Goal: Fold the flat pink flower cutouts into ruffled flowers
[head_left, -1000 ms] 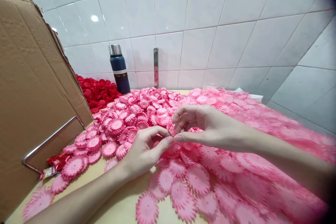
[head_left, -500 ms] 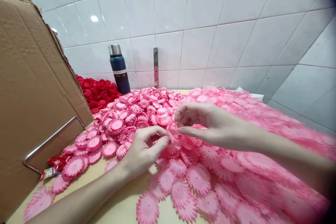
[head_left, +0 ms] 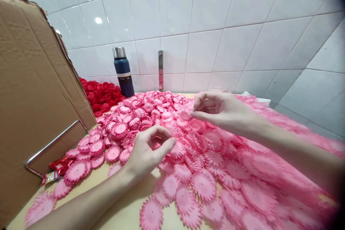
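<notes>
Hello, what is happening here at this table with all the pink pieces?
A person sits at a table covered with pink flower-shaped pieces. The left hand pinches one pink piece at the edge of the heap. The right hand hovers above the pile, fingers curled, seemingly empty. Behind stand a red pile, a dark blue bottle and a cardboard box.

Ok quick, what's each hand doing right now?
Left hand: curled on the pink flower pile; whether it pinches one cannot be told.
Right hand: fingers curled, hovering above the pile, nothing visible in its grip.
</notes>
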